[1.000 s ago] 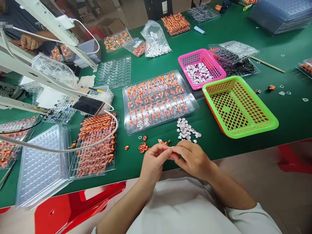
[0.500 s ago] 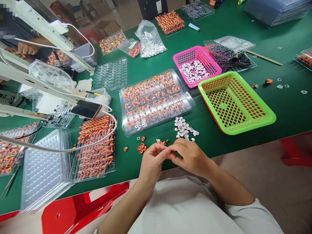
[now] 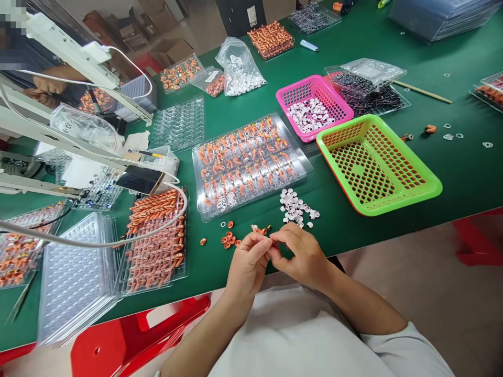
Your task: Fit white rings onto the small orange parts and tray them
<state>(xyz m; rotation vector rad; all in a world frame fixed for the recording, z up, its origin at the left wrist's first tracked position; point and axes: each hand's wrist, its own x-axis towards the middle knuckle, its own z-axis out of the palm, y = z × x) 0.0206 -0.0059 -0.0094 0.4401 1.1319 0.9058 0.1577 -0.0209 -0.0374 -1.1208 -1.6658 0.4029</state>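
My left hand (image 3: pixel 249 262) and my right hand (image 3: pixel 301 254) meet fingertip to fingertip over the near table edge. Both are closed in a pinch around something small that the fingers mostly hide; a bit of orange-red shows between them. Just beyond the fingers lie a few small orange pieces (image 3: pixel 259 229). Left of them is a cluster of orange cup-shaped parts (image 3: pixel 227 241). A scatter of white round caps (image 3: pixel 293 206) sits beyond my right hand. Farther off, a clear tray (image 3: pixel 251 162) holds rows of orange parts and several white rings.
A green basket (image 3: pixel 416 195) and a pink basket (image 3: pixel 293 86) with white caps stand to the right. At left are a tray of orange parts (image 3: pixel 157 251), stacked clear trays (image 3: pixel 74 267), a phone (image 3: pixel 140 179) and a white cable (image 3: pixel 133 242). Another person's hands (image 3: pixel 55 84) are at the far left.
My fingers have shifted slightly, and a little more orange-red shows between them. The camera view has moved a little; the things on the table look unchanged.
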